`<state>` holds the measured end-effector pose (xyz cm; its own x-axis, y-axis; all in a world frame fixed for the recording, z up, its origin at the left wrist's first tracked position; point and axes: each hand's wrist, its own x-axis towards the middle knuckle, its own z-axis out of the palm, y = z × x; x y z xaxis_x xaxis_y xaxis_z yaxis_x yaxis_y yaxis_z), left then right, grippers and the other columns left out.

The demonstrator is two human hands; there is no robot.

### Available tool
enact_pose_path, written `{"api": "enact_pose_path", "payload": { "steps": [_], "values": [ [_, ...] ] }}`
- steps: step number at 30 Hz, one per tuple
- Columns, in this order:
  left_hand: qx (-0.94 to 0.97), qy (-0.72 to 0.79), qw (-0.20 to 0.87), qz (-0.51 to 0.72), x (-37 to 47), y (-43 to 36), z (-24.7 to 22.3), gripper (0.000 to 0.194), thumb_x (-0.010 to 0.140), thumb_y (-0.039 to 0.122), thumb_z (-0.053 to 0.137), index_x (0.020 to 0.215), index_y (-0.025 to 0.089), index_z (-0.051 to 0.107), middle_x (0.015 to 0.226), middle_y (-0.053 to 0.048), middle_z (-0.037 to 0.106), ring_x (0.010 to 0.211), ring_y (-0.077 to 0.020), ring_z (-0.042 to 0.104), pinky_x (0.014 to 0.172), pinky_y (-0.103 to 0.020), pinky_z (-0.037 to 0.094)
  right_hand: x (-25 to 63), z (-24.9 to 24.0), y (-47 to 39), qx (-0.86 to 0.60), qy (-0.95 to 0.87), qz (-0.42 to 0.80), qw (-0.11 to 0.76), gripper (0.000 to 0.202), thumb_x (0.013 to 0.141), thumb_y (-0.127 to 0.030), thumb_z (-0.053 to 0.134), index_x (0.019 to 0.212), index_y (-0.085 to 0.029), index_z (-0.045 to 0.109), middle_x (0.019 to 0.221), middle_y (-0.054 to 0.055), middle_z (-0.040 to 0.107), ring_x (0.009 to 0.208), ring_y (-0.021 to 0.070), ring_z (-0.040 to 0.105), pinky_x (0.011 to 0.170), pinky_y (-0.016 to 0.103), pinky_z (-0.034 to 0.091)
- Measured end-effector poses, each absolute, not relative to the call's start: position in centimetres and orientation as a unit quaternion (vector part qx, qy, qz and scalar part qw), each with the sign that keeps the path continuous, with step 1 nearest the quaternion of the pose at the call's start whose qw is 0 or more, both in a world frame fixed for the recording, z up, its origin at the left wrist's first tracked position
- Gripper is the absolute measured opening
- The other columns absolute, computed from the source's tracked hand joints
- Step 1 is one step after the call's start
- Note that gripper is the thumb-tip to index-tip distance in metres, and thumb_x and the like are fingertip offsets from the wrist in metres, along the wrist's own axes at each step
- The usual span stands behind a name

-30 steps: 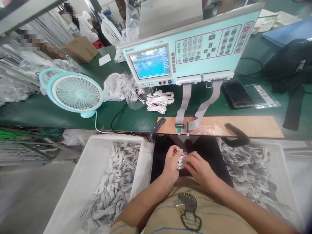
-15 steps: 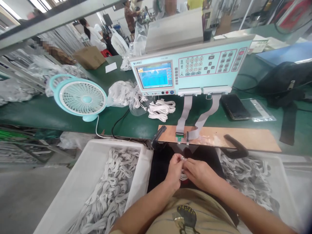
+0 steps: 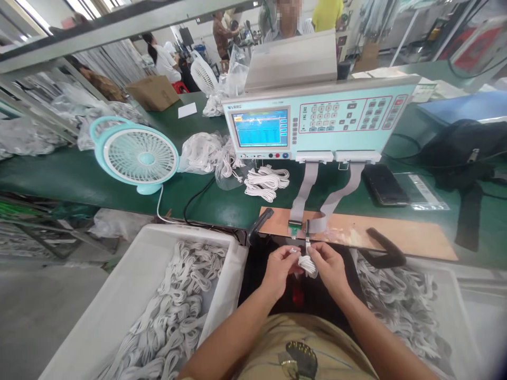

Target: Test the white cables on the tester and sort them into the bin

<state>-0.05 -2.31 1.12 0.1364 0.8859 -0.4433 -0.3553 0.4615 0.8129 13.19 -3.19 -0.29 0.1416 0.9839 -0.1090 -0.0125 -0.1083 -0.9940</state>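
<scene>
- Fingers of the left hand (image 3: 278, 270) are pinching a small white plug (image 3: 293, 249), just past the near edge of the table (image 3: 233, 211).
- Fingers of the right hand (image 3: 329, 268) are grasping a pale end piece (image 3: 308, 244), right at the dark connector (image 3: 308, 228); whether it is sitting fully inside, I cannot tell.
- Between both hands the coiled white cable (image 3: 307, 265) is hanging in front of the table's near edge.
- Along that same edge a wooden board (image 3: 423, 239) is lying, and the right ribbon cable (image 3: 344, 190) is running over it to the dark connector.
- Left of that, another ribbon cable (image 3: 304, 190) is coming down from the tester (image 3: 336, 142), whose screen (image 3: 261, 129) is glowing blue.
- White cable bundles (image 3: 263, 183) are resting on the table before the tester, and a fan (image 3: 146, 158) is standing towards its left end.
- A dark phone (image 3: 384, 184) is lying to the right of the ribbons.
- Below the near edge, a left bin (image 3: 114, 311) and a right bin (image 3: 451, 301) are holding heaps of coiled cables.
</scene>
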Motion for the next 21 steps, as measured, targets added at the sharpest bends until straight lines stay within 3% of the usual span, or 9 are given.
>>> {"api": "enact_pose_path", "payload": {
  "steps": [6,13,21],
  "values": [
    [0.364,0.471,0.706,0.384,-1.5,-1.6,0.7,0.035,0.07,0.042,0.064,0.087,0.012,0.065,0.069,-0.003,0.06,0.056,-0.0106,0.055,0.053,-0.024,0.049,12.7,0.3,-3.0,-0.574,-0.394,0.493,0.522,0.032,0.074,-0.047,0.063,0.069,-0.017,0.054,0.056,-0.003,0.049,0.046,0.0116,0.043,0.044,0.021,0.037],
    [0.569,0.467,0.598,0.317,-2.8,-0.2,0.9,0.034,0.08,0.042,0.05,0.066,0.013,0.06,0.06,0.0,0.054,0.056,-0.0107,0.049,0.05,-0.02,0.041,12.3,0.6,-3.1,-0.574,-0.375,0.503,0.526,0.031,0.075,-0.046,0.063,0.071,-0.016,0.053,0.058,-0.002,0.048,0.047,0.0106,0.041,0.044,0.02,0.035],
    [0.539,0.471,0.598,0.359,-2.4,0.2,1.0,0.029,0.079,0.038,0.05,0.069,0.014,0.063,0.068,-0.003,0.059,0.061,-0.013,0.053,0.056,-0.022,0.044,11.7,0.5,-2.9,-0.532,-0.272,0.579,0.556,0.031,0.07,-0.044,0.069,0.071,-0.017,0.054,0.058,-0.002,0.053,0.046,0.012,0.045,0.044,0.022,0.037]
  ]
}}
